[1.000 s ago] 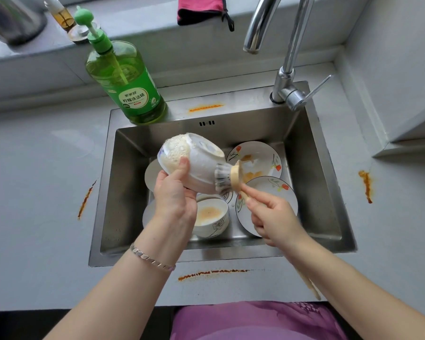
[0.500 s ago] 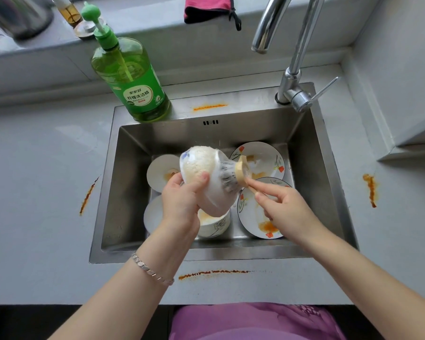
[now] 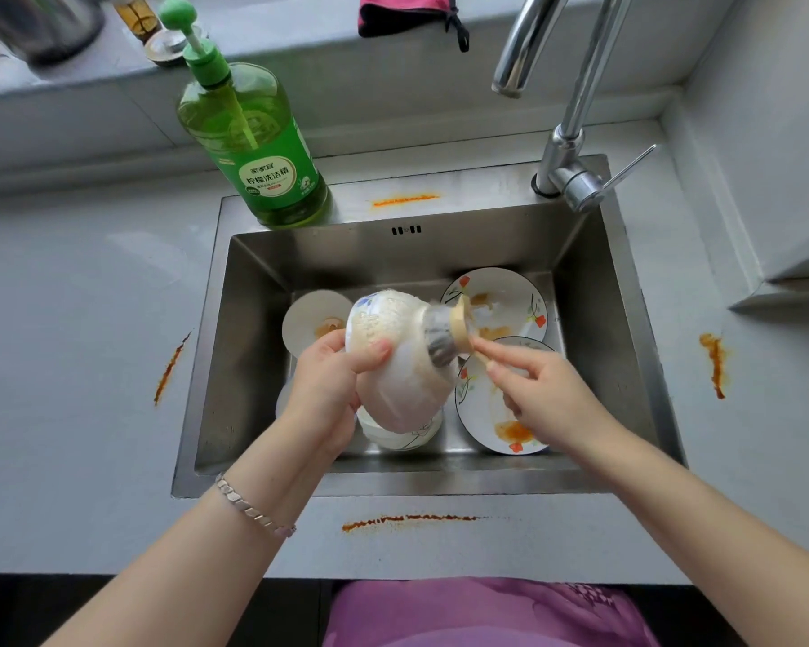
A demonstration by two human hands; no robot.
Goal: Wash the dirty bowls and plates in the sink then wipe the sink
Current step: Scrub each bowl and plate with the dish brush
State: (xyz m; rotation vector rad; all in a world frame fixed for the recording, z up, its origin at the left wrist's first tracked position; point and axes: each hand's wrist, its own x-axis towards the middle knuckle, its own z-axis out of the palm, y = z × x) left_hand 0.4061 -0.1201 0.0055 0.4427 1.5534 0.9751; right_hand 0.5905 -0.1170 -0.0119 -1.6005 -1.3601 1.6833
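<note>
Now left hand [image 3: 330, 389] round one soapy bowl [image 3: 405, 394], right hand [image 3: 552, 403] round one brush [image 3: 442, 340].

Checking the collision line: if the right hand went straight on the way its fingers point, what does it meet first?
The right hand points up and left along the brush it pinches, whose bristles look pressed on the soapy bowl that the left hand grips. So most likely the bowl comes first.

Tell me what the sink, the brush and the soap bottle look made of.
Sink: brushed stainless steel, by its grey dull sheen.
Brush: pale wooden-looking head, dark bristles, material unclear.
Soap bottle: likely clear green plastic; the pump tube shows through.
</note>
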